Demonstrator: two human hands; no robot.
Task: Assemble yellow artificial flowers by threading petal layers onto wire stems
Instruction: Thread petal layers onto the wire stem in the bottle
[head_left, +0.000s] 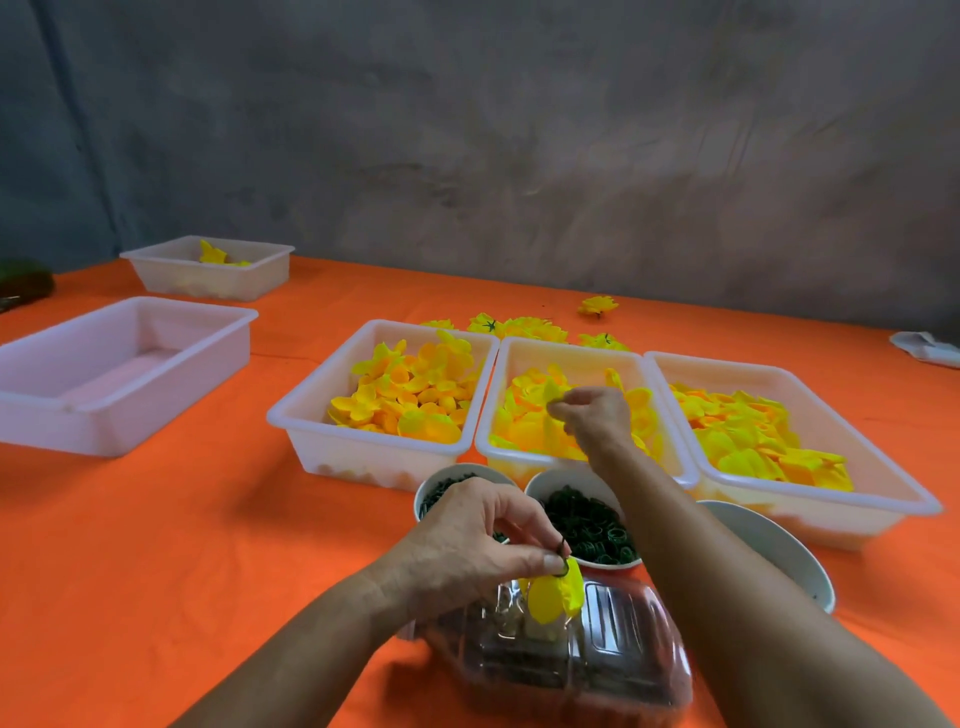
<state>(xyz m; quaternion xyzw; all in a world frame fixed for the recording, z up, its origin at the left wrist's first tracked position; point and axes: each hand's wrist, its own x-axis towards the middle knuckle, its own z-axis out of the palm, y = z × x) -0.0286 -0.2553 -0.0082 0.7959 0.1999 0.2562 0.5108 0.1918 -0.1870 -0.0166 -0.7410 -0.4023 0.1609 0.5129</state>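
The half-made flower (555, 597) is a small bunch of bright yellow petals that hangs down, folded together, from a dark green piece at its top. The left hand (467, 545) pinches this green top between thumb and fingertips and holds the flower in the air, just above a clear plastic container (582, 654) that lies on its side at the near edge of the table. The right hand (592, 415) is stretched out over the middle tray (582, 353) and its curled fingers pinch one yellow petal layer (551, 395) from the heap inside. This middle tray is one of three white trays that stand side by side and touch each other; the left tray (311, 405) and the right tray (883, 493) are also filled with loose yellow and orange petals. In front of the trays stand three round bowls: one (441, 480) partly hidden behind the left hand, one (592, 519) full of small dark green rings, and one (779, 545) behind the right forearm, whose content I cannot see. Some finished yellow flowers (524, 327) lie behind the trays on the orange tablecloth (156, 545). Far to the left there is a large pinkish tray (119, 364), and behind it a small tray (208, 270) with a few yellow pieces.
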